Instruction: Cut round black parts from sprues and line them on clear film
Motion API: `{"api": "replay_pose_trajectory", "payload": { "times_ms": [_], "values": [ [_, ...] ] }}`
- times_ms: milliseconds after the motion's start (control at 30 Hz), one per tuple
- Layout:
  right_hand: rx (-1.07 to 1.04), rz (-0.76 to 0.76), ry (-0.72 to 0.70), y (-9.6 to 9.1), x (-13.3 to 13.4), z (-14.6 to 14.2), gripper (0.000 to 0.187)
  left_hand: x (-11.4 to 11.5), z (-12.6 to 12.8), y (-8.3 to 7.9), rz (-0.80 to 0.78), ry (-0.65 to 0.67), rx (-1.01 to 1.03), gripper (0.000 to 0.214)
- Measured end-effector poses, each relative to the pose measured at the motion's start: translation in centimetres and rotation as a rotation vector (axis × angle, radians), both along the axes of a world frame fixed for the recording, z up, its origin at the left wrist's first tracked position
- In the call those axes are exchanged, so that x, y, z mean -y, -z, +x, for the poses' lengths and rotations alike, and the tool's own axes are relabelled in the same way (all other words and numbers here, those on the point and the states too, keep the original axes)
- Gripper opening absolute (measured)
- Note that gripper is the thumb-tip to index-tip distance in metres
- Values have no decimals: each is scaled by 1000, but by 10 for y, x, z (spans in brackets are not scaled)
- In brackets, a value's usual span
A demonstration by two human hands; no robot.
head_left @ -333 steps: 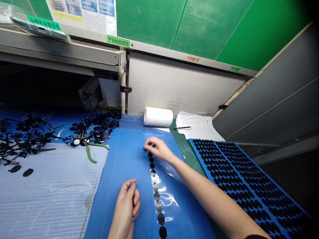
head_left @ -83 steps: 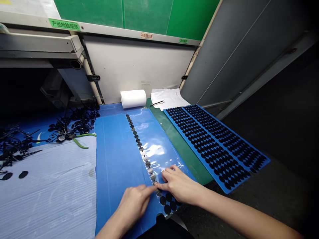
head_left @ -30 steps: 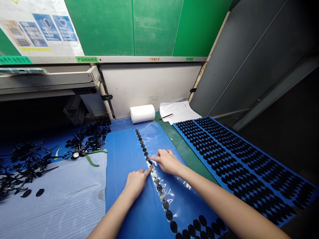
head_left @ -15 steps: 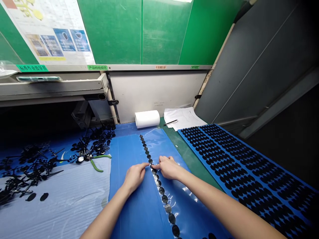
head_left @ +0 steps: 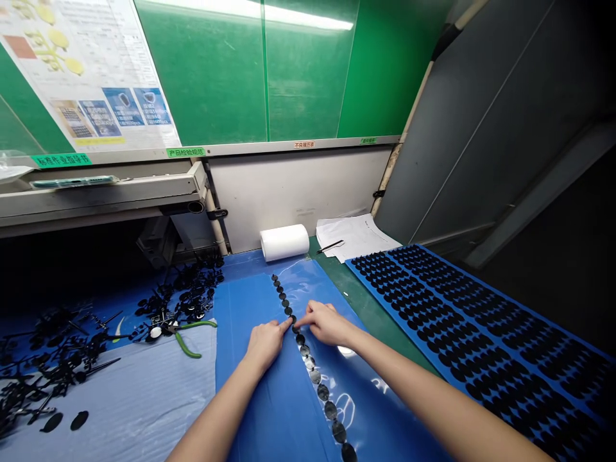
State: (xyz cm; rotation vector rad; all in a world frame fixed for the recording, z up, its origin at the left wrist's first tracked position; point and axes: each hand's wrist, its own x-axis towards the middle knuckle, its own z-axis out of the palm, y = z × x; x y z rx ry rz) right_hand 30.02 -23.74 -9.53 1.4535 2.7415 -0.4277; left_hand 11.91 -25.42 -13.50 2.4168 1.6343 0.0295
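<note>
A line of round black discs (head_left: 323, 391) runs away from me over a blue sheet (head_left: 245, 301), along the edge of a glossy clear film (head_left: 308, 276). From the left, my left hand (head_left: 265, 345) reaches its index finger to one disc in the line. My right hand (head_left: 328, 324) points its index finger at the same spot from the other side, its other fingers curled. Neither hand grips anything that I can see. Whether the fingertips press on the disc or only hover beside it, I cannot tell.
Green-handled cutters (head_left: 185, 340) lie by a heap of black plastic parts (head_left: 52, 350) at left. A white roll (head_left: 285, 242) and papers (head_left: 356, 234) with a pen (head_left: 330, 246) sit at the back. On the right, a blue board (head_left: 350, 264) carries rows of black discs.
The camera has tilted up slightly, so the scene sits lower. Both hands stay at the line of discs, with their index fingertips still close together.
</note>
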Motion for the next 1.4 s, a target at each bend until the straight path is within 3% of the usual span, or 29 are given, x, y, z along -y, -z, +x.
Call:
{"api": "replay_pose_trajectory", "payload": {
  "times_ms": [167,333,467,567,700,867,1033,1233,1400],
  "values": [
    [26,59,120,6,-32,-19,48,0,0,3,-14,-15,28,32],
    [103,4,134,11,-43,-27,42,-5,-4,2,-50,-5,129,30],
    [149,-29,143,10,-47,-30,32,-27,-15,-5,-64,28,243,26],
    [162,-43,146,9,-48,-33,30,-52,-22,-10,-47,-49,251,29],
    [146,-56,146,9,-47,-32,41,-78,-19,-8,-48,-138,198,31],
    [110,-74,145,8,-47,-26,48,-93,-15,-6,-73,-142,221,28],
    [101,-76,161,5,-46,-28,41,-103,-22,-12,-103,-226,396,31],
    [23,-46,209,-2,-45,-33,31,-85,-22,-22,-269,-425,817,33],
    [-248,51,218,-16,-6,-25,42,-18,-16,-33,-599,-497,1250,41]
  ]
}}
